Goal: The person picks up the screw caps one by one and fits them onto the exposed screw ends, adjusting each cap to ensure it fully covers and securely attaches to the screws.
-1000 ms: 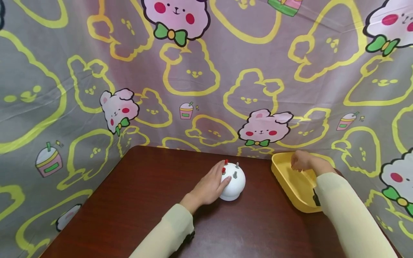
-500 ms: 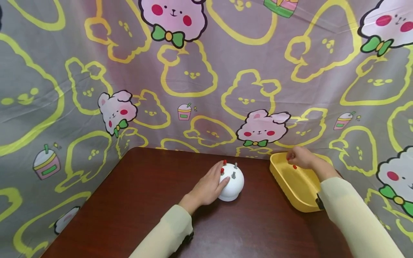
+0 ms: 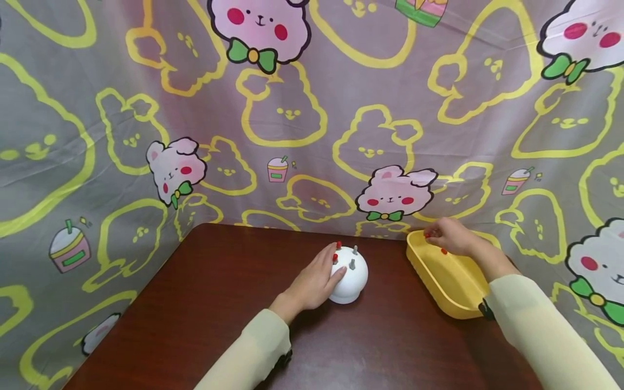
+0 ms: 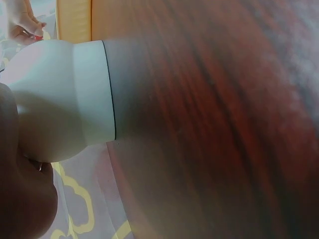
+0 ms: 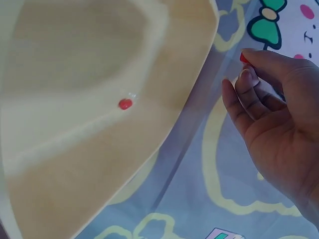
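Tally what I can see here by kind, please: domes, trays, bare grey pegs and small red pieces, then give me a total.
White round dome: 1
Yellow rounded-corner tray: 1
Bare grey pegs: 2
Small red pieces: 4 (two on dome, one in tray, one in right hand)
Total: 8

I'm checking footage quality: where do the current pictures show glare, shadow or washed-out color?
Head view: a faint sheen on the table; left wrist view: whitish haze at upper right, left hand in dark shadow; right wrist view: the yellow tray washed out to cream.
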Tool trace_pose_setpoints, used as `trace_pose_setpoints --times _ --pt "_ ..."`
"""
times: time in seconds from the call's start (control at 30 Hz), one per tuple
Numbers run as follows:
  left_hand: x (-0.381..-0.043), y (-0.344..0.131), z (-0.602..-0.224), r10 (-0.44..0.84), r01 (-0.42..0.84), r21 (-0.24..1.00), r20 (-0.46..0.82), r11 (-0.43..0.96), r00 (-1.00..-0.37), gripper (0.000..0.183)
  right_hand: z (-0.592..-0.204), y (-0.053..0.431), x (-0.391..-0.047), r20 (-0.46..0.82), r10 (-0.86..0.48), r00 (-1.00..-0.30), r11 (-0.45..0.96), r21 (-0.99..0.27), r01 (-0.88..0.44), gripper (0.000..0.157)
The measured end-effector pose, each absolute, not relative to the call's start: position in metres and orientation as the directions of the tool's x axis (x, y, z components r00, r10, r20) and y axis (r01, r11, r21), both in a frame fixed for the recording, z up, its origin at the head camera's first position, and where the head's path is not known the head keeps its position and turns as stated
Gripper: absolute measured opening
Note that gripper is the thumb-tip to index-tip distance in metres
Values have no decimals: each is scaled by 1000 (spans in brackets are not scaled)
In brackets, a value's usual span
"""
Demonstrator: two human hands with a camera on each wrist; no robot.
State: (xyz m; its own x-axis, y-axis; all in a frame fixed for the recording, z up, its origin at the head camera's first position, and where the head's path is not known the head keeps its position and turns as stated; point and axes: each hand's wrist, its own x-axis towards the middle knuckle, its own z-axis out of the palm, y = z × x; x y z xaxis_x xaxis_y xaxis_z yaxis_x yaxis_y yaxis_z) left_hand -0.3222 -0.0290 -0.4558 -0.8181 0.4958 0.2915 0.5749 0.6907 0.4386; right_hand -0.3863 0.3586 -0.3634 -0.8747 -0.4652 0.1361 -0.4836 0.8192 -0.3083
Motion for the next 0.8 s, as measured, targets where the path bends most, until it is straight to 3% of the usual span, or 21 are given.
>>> trace_pose_setpoints --times 0.3,0.47,0.8 --pt "-322 -30 -455 502 581 435 293 688 -814 77 -357 338 -379 218 -506 -834 785 -285 -550 15" --pt "-323 -30 -453 499 579 433 293 691 -815 78 -350 326 -375 270 -524 -808 771 -254 -584 10" --pt "-324 -30 -456 498 570 439 279 694 -821 78 -344 304 -367 301 -543 -784 720 -313 -619 4"
